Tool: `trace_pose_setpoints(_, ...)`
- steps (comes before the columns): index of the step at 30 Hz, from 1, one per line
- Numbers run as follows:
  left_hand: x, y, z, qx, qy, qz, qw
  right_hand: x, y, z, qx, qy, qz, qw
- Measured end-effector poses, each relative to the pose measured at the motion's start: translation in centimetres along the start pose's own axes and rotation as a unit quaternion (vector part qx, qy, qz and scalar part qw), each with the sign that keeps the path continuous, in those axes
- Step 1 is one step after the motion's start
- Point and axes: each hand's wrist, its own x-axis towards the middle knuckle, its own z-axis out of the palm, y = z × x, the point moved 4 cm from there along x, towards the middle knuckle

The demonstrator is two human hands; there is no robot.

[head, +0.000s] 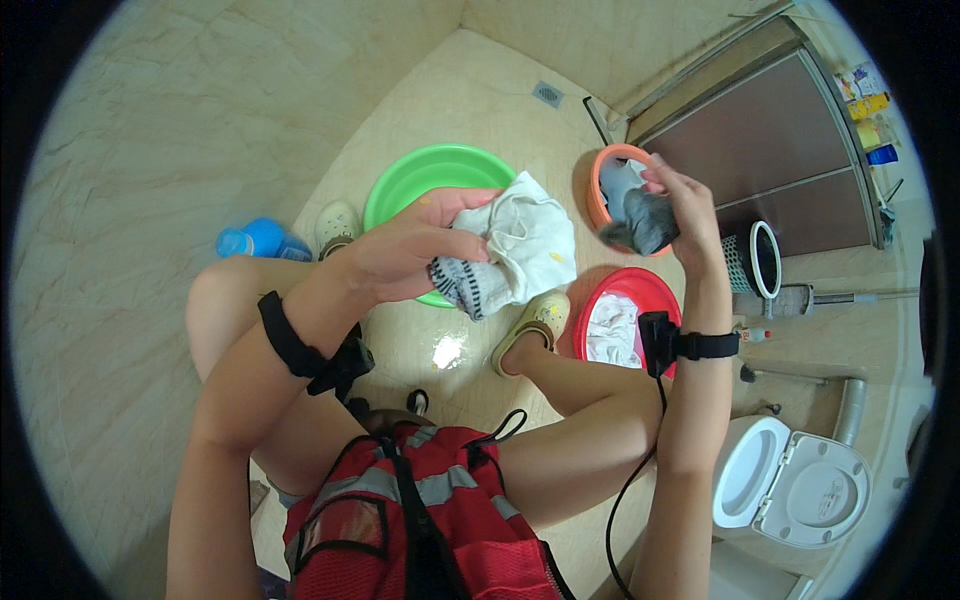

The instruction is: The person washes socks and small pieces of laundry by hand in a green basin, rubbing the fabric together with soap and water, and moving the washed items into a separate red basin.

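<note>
My left hand (420,247) grips a bunched white cloth garment (532,240) with a drawstring and a black-patterned edge. It hangs above the floor beside a green plastic basin (435,165), covering part of the basin's rim. Out to the right, my right hand (690,210) holds a crumpled dark grey cloth (645,221) over the near edge of an orange bucket (598,202). Light grey-blue and white fabric (621,180) lies inside that bucket. Below it, a red basin (581,330) contains white cloth (611,330); my right wrist strap hides part of its rim.
A blue bottle (262,238) lies at the left by my foot. A floor drain (548,94) sits near the far corner. Along the right are a wastebasket (739,262), a white toilet (750,472) with its lid raised, and a cabinet-like brown panel (772,127).
</note>
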Motion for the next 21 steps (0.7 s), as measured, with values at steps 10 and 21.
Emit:
trace_pose_setpoints(10,0.2,-1.5,-0.3,-0.168,0.032,-0.045,0.984,-9.7,-5.1,8.3,-0.01,-0.118,-0.321,0.94)
trace_pose_setpoints(21,0.3,-1.3,-0.5,-0.034,0.028,0.028,0.999,-11.4,-3.7,11.5,0.084,-0.354,-0.202,0.909)
